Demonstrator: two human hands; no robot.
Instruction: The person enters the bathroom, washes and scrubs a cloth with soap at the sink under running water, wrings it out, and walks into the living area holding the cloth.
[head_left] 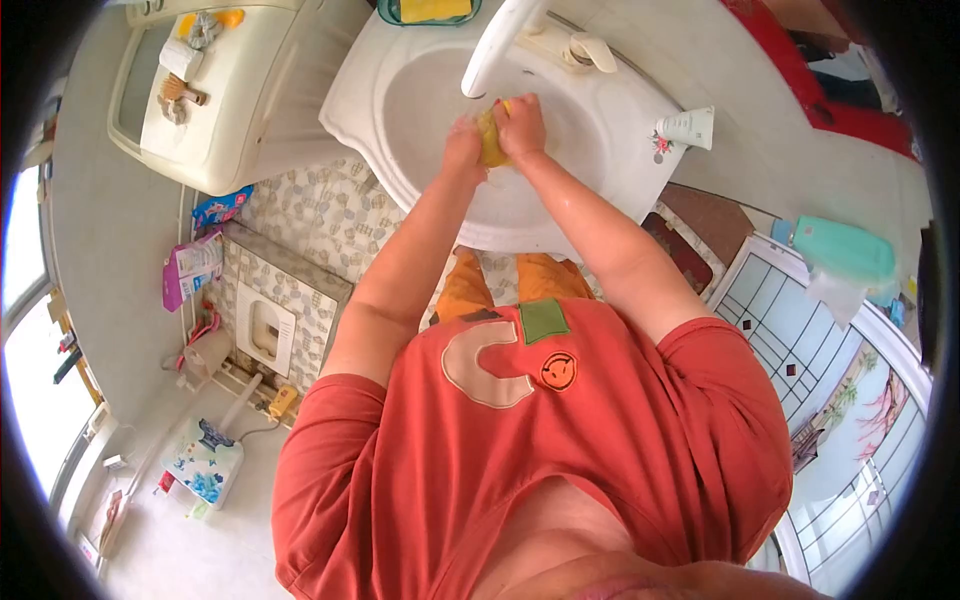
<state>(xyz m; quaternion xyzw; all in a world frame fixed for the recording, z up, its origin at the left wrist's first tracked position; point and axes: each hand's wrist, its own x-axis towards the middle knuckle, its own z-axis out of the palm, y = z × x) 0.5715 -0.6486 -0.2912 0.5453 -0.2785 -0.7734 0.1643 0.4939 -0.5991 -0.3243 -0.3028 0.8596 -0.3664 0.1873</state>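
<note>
- the right hand [521,125] is clamped on a yellow cloth or sponge [491,138]; the left hand [462,145] is against its other side, fingers blurred, so i cannot tell if they grip.
- it is over the basin [500,215], just below the spout [493,50].
- it seems to be mid-squeeze or rub; the next move calls for a firm hold.

Left hand [463,148] and right hand [522,126] hold a yellow item [490,140] over the sink [425,105].
</note>
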